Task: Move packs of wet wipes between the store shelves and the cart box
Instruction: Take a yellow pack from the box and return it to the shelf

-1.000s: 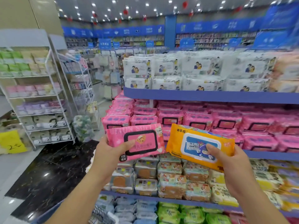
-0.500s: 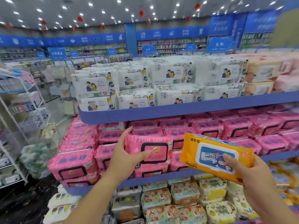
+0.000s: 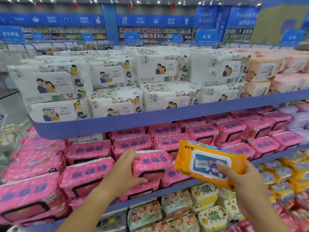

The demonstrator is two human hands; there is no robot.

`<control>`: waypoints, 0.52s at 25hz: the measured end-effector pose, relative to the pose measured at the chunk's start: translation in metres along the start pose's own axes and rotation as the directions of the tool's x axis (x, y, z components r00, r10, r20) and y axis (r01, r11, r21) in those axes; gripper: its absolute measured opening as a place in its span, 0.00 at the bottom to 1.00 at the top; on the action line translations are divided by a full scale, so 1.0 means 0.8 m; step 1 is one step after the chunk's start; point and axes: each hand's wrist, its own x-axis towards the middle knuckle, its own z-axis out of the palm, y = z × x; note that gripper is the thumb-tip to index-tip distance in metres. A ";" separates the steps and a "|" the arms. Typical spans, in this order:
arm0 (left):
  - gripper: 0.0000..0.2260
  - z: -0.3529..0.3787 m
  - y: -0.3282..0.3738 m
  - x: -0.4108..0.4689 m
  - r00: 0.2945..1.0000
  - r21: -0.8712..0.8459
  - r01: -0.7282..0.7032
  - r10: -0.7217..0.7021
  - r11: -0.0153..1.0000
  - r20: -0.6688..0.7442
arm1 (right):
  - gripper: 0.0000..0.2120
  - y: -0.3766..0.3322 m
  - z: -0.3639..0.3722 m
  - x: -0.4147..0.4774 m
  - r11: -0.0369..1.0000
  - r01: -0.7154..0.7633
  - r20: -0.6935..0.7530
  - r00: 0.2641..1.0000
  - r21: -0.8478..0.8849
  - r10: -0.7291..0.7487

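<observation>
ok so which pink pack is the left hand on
The pink pack on top of the middle shelf's front row, directly left of the orange pack in the right hand. The left hand grips its left end; no other pink pack is touched.

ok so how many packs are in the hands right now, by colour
pink pack, held by the left hand: 1
orange pack, held by the right hand: 1
total: 2
</observation>
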 end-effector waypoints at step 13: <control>0.37 -0.003 -0.028 0.012 1.000 0.810 0.009 0.014 0.587 -0.021 | 0.22 0.005 0.041 0.044 0.998 -0.021 0.174 0.985 0.059 0.011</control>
